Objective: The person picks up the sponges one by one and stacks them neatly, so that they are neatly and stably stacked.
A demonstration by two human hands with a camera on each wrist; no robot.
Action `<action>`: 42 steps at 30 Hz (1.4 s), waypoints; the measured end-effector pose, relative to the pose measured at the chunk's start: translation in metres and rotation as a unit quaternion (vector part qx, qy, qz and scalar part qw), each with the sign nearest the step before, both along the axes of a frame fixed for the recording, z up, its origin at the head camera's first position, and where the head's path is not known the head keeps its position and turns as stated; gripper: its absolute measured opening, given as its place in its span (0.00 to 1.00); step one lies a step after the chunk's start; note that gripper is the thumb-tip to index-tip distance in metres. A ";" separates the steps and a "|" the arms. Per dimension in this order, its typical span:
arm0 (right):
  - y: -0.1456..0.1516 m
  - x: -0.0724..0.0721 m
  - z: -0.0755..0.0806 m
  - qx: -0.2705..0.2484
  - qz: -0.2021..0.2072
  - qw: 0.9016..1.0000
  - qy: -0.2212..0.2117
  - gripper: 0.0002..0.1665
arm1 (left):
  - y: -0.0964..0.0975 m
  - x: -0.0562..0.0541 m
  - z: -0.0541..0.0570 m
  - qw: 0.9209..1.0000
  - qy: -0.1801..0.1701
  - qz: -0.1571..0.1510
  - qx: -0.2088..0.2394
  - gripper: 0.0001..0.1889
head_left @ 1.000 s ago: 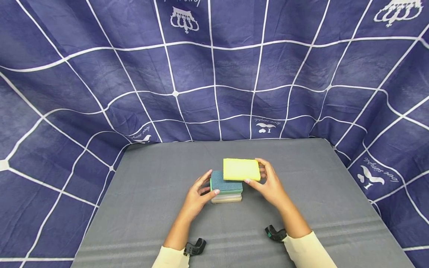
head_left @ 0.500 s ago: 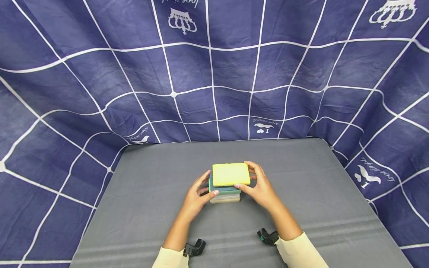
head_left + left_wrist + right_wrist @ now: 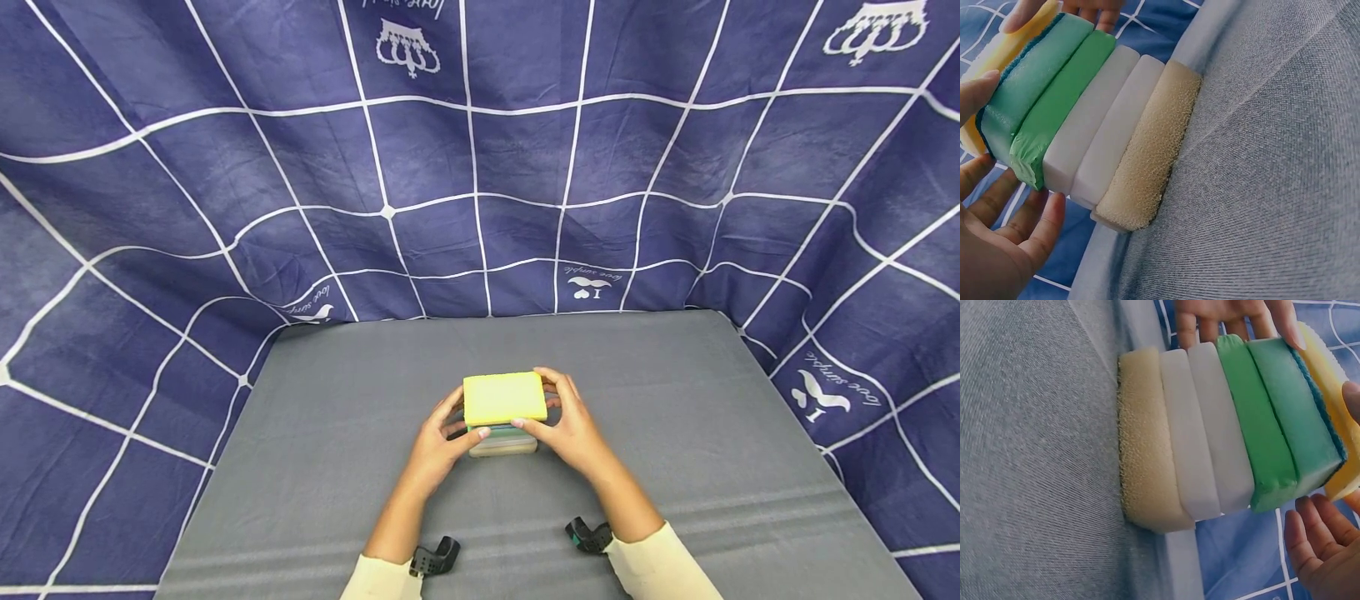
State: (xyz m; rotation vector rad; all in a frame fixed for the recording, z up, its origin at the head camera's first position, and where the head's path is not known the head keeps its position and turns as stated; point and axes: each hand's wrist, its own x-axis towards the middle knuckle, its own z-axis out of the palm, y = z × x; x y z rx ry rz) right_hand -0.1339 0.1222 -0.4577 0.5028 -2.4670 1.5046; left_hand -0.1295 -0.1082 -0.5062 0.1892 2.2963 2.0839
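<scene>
On the table stands a stack of sponges. A beige coarse sponge (image 3: 1150, 444) is at the bottom, then two white sponges (image 3: 1217, 419), a bright green block (image 3: 1060, 103) and a teal sponge (image 3: 1291, 406) with a dark scouring layer. Topping it is a yellow sponge (image 3: 505, 398). My right hand (image 3: 566, 435) holds the yellow sponge at its right end, thumb on the near edge and fingers behind. At the left side my left hand (image 3: 437, 446) grips the upper stack around the teal sponge, thumb in front; its fingertips also reach the green block.
A grey cloth covers the table (image 3: 360, 375), with ridged folds near the front. Behind and at both sides hangs a navy curtain (image 3: 525, 150) with white grid lines. Black straps (image 3: 435, 556) sit at both wrists.
My right hand has brought the yellow sponge left and down, from right of the stack to squarely over the teal sponge. My left hand has stayed in place.
</scene>
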 end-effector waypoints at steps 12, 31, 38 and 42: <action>0.007 -0.012 -0.030 -0.011 0.002 1.000 0.000 0.51 | 0.001 -0.001 0.000 1.000 -0.007 0.002 0.006 0.44; 0.017 -0.010 -0.027 -0.053 0.047 0.997 -0.005 0.39 | 0.001 0.001 0.010 0.995 0.082 0.006 0.048 0.34; 0.014 -0.005 -0.017 -0.038 0.035 0.999 -0.014 0.33 | 0.002 0.002 0.009 0.996 0.064 0.018 0.051 0.30; 0.016 -0.010 -0.032 -0.047 0.030 0.998 -0.015 0.34 | 0.001 0.003 0.009 0.998 0.040 0.016 0.055 0.30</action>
